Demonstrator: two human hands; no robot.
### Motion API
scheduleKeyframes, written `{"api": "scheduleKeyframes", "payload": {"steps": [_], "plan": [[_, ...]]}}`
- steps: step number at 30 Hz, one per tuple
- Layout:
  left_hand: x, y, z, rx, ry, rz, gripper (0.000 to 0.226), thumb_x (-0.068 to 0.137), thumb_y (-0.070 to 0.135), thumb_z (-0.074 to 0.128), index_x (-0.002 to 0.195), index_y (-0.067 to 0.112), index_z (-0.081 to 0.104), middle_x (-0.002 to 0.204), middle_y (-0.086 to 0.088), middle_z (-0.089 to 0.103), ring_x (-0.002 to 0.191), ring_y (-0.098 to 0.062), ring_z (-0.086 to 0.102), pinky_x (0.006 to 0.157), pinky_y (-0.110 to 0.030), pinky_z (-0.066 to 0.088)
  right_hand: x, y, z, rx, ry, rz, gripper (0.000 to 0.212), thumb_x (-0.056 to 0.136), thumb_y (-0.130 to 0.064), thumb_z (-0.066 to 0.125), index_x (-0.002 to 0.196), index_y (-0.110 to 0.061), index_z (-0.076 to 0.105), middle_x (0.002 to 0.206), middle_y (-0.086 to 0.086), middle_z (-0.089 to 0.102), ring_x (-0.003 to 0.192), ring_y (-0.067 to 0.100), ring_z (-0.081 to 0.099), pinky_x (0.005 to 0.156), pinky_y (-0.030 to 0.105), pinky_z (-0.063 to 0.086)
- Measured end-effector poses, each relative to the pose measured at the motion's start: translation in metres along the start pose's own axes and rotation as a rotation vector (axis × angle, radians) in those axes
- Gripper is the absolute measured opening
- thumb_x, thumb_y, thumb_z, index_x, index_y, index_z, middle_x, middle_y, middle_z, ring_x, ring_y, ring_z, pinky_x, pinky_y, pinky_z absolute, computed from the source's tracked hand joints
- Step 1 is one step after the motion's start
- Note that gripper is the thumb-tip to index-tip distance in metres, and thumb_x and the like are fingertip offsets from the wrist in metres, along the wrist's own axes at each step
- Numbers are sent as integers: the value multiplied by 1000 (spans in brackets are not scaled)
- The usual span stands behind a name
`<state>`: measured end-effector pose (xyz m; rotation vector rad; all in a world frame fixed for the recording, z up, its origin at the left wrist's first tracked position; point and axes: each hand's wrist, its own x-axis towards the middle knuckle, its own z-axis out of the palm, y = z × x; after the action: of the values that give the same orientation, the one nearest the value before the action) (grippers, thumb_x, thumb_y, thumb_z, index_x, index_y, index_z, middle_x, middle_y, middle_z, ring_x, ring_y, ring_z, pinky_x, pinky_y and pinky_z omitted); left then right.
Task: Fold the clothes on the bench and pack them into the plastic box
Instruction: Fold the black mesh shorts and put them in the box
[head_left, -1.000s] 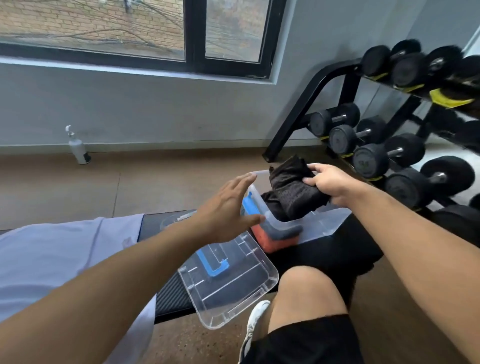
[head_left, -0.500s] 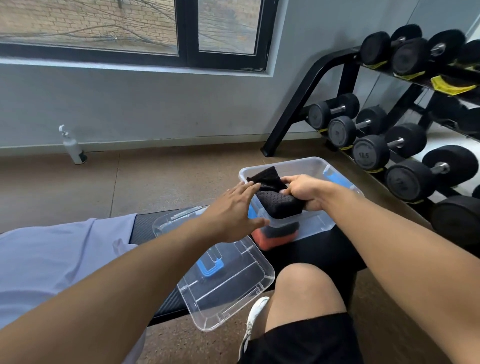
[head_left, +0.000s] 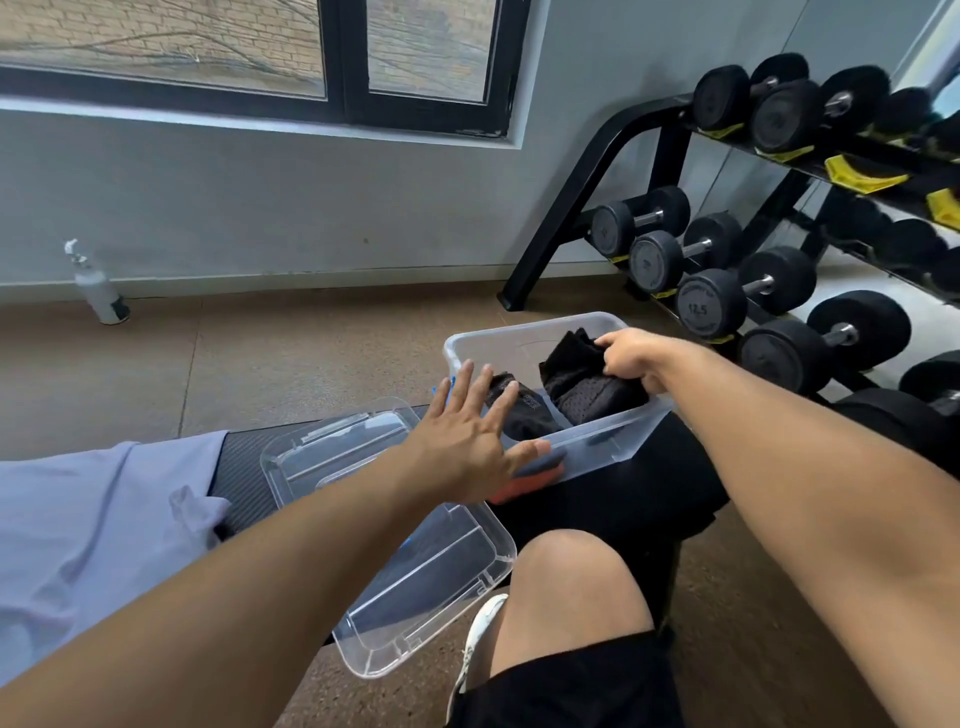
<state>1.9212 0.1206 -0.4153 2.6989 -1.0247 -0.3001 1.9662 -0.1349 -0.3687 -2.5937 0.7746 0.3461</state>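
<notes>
Two hands work the packing step: your right hand (head_left: 631, 358) grips the folded black mesh garment (head_left: 589, 387) inside the plastic box (head_left: 597, 447); left hand (head_left: 470, 441), fingers spread, steadies its near-left wall. Next, release, then fold the lavender shirt (head_left: 98, 525) on the desk (head_left: 244, 467).

The black bench (head_left: 244, 467) at mid-frame carries a clear box (head_left: 597, 447), its lid (head_left: 415, 571) and a pale shirt (head_left: 93, 519) at left.

Grey wall (head_left: 218, 197), dark-framed window (head_left: 345, 57), brown floor (head_left: 291, 343), dumbbell rack (head_left: 587, 192) at right.
</notes>
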Motion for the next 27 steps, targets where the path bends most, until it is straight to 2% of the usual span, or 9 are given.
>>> {"api": "scheduleKeyframes", "payload": {"steps": [4, 7, 10, 12, 17, 20, 23, 25, 27], "plan": [[0, 0, 2, 25, 12, -9, 86, 93, 76, 19, 159, 28, -8, 164, -7, -24, 147, -22, -33, 123, -46, -13, 9, 0, 11, -46, -151, 31, 56, 101, 5, 45, 152, -16, 38, 153, 11, 42, 136, 35, 44, 105, 38, 44], [2, -1, 4, 32, 6, -9, 86, 92, 77, 16, 159, 29, -9, 164, -7, -26, 146, -21, -34, 123, -47, -12, 8, 4, 20, -169, -256, 22, 51, 100, 3, 43, 147, -15, 45, 145, 12, 49, 124, 34, 53, 90, 37, 54], [3, -2, 5, 28, -3, -11, 86, 91, 78, 14, 158, 30, -10, 163, -6, -28, 145, -21, -36, 123, -49, -12, 8, 5, 21, -498, -187, 1, 40, 96, -9, 53, 137, -8, 57, 134, 14, 59, 120, 35, 58, 99, 42, 51], [3, -2, 6, 24, -9, -14, 87, 91, 78, 15, 158, 31, -10, 163, -5, -29, 145, -21, -37, 123, -49, -12, 6, -3, 13, -584, -79, -33, 33, 95, -10, 59, 127, -4, 61, 125, 17, 63, 117, 35, 60, 92, 38, 50], [4, -3, 5, 6, -12, -11, 87, 91, 79, 16, 158, 31, -11, 162, -4, -30, 144, -20, -37, 123, -52, -10, 11, -22, -4, -450, -175, -73, 35, 87, -4, 73, 122, -7, 66, 114, 15, 71, 88, 26, 72, 78, 31, 60], [5, -3, 7, 2, -13, -14, 87, 91, 78, 16, 158, 31, -10, 162, -3, -30, 144, -20, -37, 123, -53, -10, 14, -13, 15, -523, -295, -117, 69, 82, -4, 78, 144, -18, 51, 135, 11, 62, 108, 31, 68, 89, 36, 57], [7, -5, 7, -31, -17, 7, 86, 92, 77, 20, 158, 32, -13, 162, -2, -31, 144, -19, -38, 123, -52, -11, 22, 1, 37, -653, -263, -115, 53, 90, -15, 68, 142, -19, 54, 140, 7, 57, 125, 31, 56, 110, 42, 40], [4, -12, 6, -114, 4, 60, 84, 94, 73, 24, 156, 34, -16, 161, 1, -32, 144, -14, -38, 123, -48, -11, 18, -1, 34, -652, -206, -113, 43, 91, -17, 67, 133, -13, 60, 133, 7, 61, 121, 31, 59, 106, 43, 45], [-8, -30, 5, -189, 75, 118, 83, 93, 72, 25, 153, 38, -21, 160, 5, -33, 145, -9, -35, 124, -41, -13, 10, -12, 18, -723, -166, -137, 56, 84, -19, 77, 136, -12, 59, 129, 7, 66, 115, 29, 64, 101, 41, 51]]}}
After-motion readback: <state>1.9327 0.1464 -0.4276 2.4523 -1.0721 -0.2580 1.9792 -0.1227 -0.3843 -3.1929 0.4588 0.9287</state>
